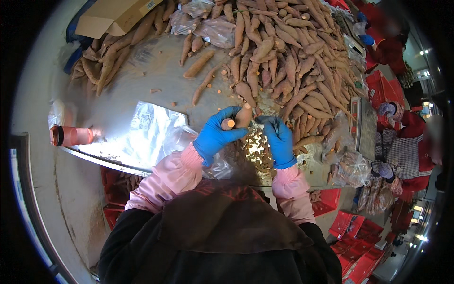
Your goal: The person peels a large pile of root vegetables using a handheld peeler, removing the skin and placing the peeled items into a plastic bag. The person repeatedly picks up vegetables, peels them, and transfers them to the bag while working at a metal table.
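Note:
My left hand [213, 136], in a blue glove, is closed around a sweet potato [243, 116]. An orange cut end [231, 122] shows between its thumb and fingers; whether it belongs to a second root I cannot tell. Close by on the right, my right hand [280, 144], gloved in blue too, has its fingers curled together. What they grip, if anything, is hidden. Beneath the hands, small trimmed scraps [257, 154] lie on the metal table [156, 78]. Just beyond the left hand rests another sweet potato [245, 93], at the edge of a big pile [293, 52].
Plastic bags lie around a shiny silver sheet [151, 125] on the left, near a red-tinted clear bottle [73, 136]. A cardboard box [111, 19] sits at the far left. A scale [363, 128] stands at right, with co-workers [406, 146] and red crates [354, 227] beyond.

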Motion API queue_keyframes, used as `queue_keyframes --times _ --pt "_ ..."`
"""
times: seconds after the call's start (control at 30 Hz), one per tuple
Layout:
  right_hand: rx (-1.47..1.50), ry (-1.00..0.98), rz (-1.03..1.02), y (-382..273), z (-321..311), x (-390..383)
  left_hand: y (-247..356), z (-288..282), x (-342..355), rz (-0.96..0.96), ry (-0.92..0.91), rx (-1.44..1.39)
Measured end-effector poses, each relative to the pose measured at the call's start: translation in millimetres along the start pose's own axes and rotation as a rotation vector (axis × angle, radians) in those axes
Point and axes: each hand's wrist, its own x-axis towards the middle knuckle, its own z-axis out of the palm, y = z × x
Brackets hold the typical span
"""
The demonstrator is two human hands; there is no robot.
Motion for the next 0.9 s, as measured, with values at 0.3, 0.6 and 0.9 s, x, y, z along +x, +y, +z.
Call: queue_keyframes --times 0.3,0.6,0.9 --pt "-0.168 -0.13 -0.177 -45.2 14.2 15.3 3.8 -9.5 -6.8 -0.014 0.038 -0.156" --pt "-0.501 0.078 -0.404 -20.1 39.2 -24.2 -5.2 -16.9 -7.8 -0.149 0.124 -0.697" --pt "0.478 0.175 0.542 43.1 23.8 -9.9 20.7 10.5 -34.3 0.022 -0.141 -0.571"
